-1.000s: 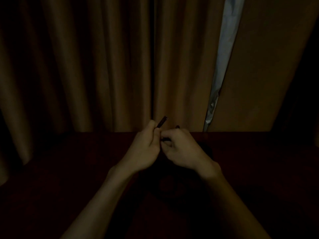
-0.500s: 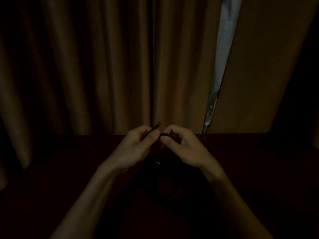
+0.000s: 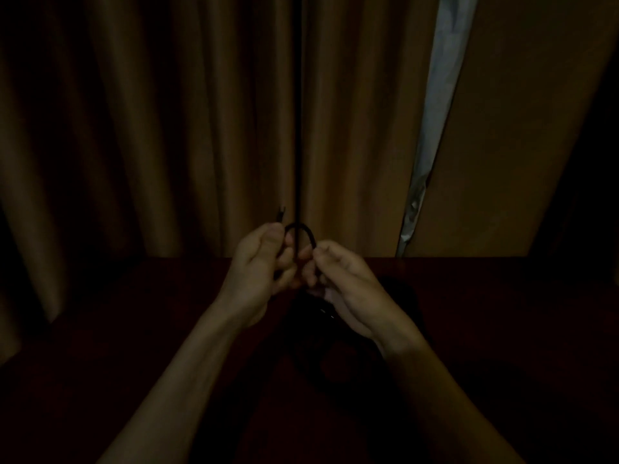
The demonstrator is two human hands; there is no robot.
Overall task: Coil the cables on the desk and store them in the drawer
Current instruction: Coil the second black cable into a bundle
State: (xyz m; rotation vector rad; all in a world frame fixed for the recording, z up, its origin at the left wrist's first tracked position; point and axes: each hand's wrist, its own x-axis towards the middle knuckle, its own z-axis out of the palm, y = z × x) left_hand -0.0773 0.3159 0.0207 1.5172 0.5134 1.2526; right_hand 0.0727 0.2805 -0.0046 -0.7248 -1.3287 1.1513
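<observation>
The left hand and right hand pinch the cable, probably light and springy; grip the loop's base.

Both forearms reach forward above the desk, converging near its far edge. The left hand and right hand each pinch the cable with curled fingers, fingertips almost touching.

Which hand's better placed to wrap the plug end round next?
Left, likely: the left hand grips the cable just below its free plug end; the right hand pinches the same cable farther along, anchoring it.
</observation>
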